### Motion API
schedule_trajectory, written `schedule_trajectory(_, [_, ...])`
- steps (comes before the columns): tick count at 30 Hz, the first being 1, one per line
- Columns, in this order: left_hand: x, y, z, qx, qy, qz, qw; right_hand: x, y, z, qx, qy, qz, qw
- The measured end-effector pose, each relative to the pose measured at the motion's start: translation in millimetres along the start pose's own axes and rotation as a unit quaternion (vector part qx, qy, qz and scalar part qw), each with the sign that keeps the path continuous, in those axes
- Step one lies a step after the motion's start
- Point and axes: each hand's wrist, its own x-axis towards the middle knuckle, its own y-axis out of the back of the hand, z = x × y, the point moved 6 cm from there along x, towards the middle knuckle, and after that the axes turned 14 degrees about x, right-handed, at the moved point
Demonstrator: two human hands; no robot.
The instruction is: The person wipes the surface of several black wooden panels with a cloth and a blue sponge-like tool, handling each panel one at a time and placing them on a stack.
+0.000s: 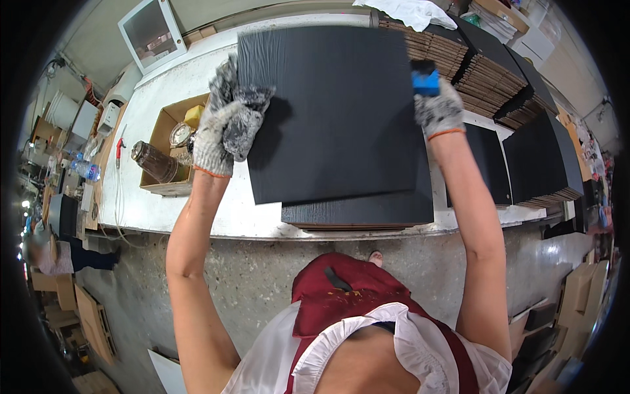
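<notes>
A large black square panel (335, 111) is lifted and tilted over the white workbench (170, 92). My left hand (226, 121), in a grey knitted glove, grips the panel's left edge together with a grey rag. My right hand (438, 108), also gloved, is at the panel's right edge and holds a small blue block (425, 80). Under the raised panel lies a short stack of similar black panels (357, 213) near the bench's front edge.
A cardboard box (169, 141) with a brown bottle and small tins sits to the left on the bench. Stacks of black-faced brown boards (499, 72) fill the right and back. A white framed panel (152, 33) leans at the back left. A person stands at far left.
</notes>
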Motion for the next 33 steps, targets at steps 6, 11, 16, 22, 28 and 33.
schedule_trajectory(6, [-24.9,-39.2,75.7,0.202,-0.089,-0.054,0.974,-13.5,-60.2,-85.7,-0.174,0.131,-0.203,0.955])
schedule_trajectory(11, [-42.4,-49.8,69.1,0.449,-0.210,-0.140,0.857,-50.7,-14.7,-71.4,-0.063,0.009,-0.273,0.960])
schedule_trajectory(16, [-66.6,-49.6,37.1,0.542,-0.219,-0.203,0.785,-88.0,16.5,-39.1,-0.145,0.142,-0.296,0.933])
schedule_trajectory(22, [-76.0,-49.4,-3.1,0.554,-0.268,-0.266,0.742,-97.6,43.3,-26.1,-0.261,0.162,-0.262,0.915])
schedule_trajectory(28, [-89.7,26.9,9.9,0.451,0.085,-0.168,0.873,-156.4,21.5,-43.7,-0.380,0.181,-0.163,0.893])
schedule_trajectory(33, [-87.3,-6.6,66.9,0.054,0.085,-0.078,0.992,-182.0,23.8,-23.6,-0.502,0.234,-0.127,0.823])
